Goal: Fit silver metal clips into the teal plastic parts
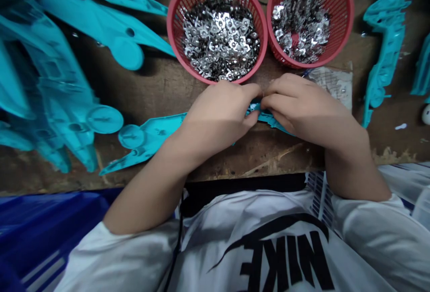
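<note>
A long turquoise plastic part [159,133] lies across the wooden table in front of me, its pointed end to the left. My left hand [223,108] is closed around its middle, thumb at the near edge. My right hand [298,104] meets it from the other side, fingertips pinched together on the same part. Something small and shiny shows between the fingertips, too little to name. Both hands cover much of the part. Just beyond them stand two red plastic baskets, one with small metal clips [221,36], the other with small bent metal pieces [302,23].
More turquoise parts [67,86] are piled at the left. Another turquoise part [383,54] lies at the right. A clear plastic bag [332,83] sits under the right basket's near side. Blue crates [50,229] stand below the table's front edge.
</note>
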A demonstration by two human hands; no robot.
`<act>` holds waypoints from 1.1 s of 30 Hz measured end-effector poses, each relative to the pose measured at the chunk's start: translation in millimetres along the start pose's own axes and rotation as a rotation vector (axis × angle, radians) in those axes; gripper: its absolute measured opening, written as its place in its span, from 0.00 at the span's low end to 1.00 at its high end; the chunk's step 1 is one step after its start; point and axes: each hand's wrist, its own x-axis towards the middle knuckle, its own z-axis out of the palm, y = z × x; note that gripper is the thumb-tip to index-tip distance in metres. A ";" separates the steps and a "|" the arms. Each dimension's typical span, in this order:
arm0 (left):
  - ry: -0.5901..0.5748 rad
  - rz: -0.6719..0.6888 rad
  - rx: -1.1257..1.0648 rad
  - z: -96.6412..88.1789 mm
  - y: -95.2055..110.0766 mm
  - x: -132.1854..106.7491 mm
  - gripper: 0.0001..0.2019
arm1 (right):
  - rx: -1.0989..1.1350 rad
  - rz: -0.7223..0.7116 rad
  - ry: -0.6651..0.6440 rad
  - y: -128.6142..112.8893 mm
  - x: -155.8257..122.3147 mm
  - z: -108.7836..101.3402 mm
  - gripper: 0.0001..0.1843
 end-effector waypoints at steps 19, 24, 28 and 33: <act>0.028 0.022 -0.102 0.4 -4.1 -2.4 0.08 | 0.078 0.125 0.011 -9.1 0.8 -0.1 0.19; 0.144 -0.010 -0.337 -8.6 -2.3 -11.0 0.08 | 0.103 0.225 0.152 -15.1 -2.3 -6.4 0.20; 0.140 -0.026 -0.637 -8.9 3.0 -12.2 0.21 | 0.156 0.240 0.276 -23.1 -1.6 -7.1 0.16; -0.153 0.005 -0.959 5.9 6.6 -6.6 0.31 | 0.198 0.136 0.505 -24.7 2.1 -2.0 0.28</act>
